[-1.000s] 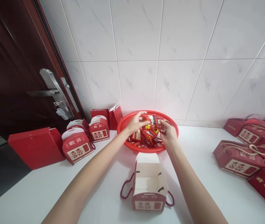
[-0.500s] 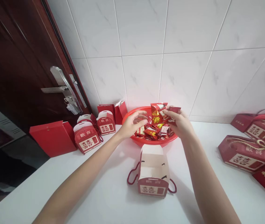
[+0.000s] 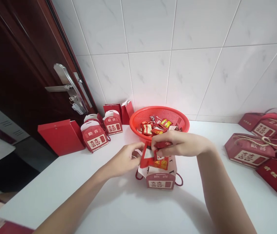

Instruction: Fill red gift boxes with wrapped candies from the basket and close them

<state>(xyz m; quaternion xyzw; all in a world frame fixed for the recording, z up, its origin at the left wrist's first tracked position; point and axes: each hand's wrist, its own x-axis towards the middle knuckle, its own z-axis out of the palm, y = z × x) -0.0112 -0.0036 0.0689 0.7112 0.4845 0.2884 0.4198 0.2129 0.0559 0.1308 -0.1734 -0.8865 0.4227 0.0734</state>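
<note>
The white table (image 3: 133, 211) has room on both sides, its left edge well away. From the basket (image 3: 181, 122), both hands have moved to the box (image 3: 160, 182). The right hand (image 3: 179, 143) pinches red sweets (image 3: 161, 163) over its top. The left hand (image 3: 126, 157) curls half open beside them; I can't tell if it's touching.

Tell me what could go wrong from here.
The right hand grips more than one packet at once over the open box, so one might slip free and land outside. The packets cover much of the opening, so one could snag on the edge if let go there. A cord loops out at the box's left, close to the left hand; a finger might catch it and drag the box.
</note>
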